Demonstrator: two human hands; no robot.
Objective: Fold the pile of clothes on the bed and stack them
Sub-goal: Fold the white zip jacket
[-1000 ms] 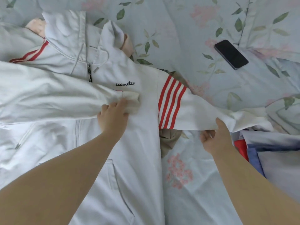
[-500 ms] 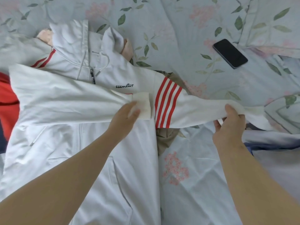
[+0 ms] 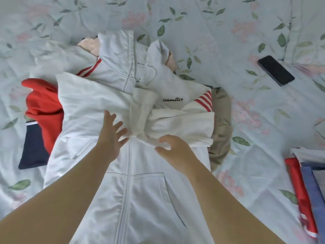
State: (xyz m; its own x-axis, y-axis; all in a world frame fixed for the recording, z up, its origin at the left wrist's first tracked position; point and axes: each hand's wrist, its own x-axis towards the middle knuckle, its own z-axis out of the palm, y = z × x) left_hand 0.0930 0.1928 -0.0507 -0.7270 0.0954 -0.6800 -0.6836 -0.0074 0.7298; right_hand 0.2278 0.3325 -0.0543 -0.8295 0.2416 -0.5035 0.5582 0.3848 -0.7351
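Note:
A white zip hoodie (image 3: 140, 187) with red sleeve stripes lies face up on the bed, hood at the far end. Both its sleeves are folded across the chest and overlap in the middle. My left hand (image 3: 110, 136) rests flat on the left sleeve with fingers spread. My right hand (image 3: 173, 148) lies on the lower edge of the folded right sleeve (image 3: 182, 124), fingers curled over the cloth. A folded stack of red, blue and grey clothes (image 3: 309, 187) sits at the right edge.
A red garment (image 3: 42, 106) and a navy one (image 3: 33, 150) stick out from under the hoodie on the left. A khaki garment (image 3: 221, 124) lies under its right side, a pink one (image 3: 89, 45) under the hood. A black phone (image 3: 275, 70) lies far right on the floral sheet (image 3: 246, 138).
My right hand carried the striped right sleeve from out at the right across onto the chest. My left hand let go of the left cuff and now lies flat. The view tilted back.

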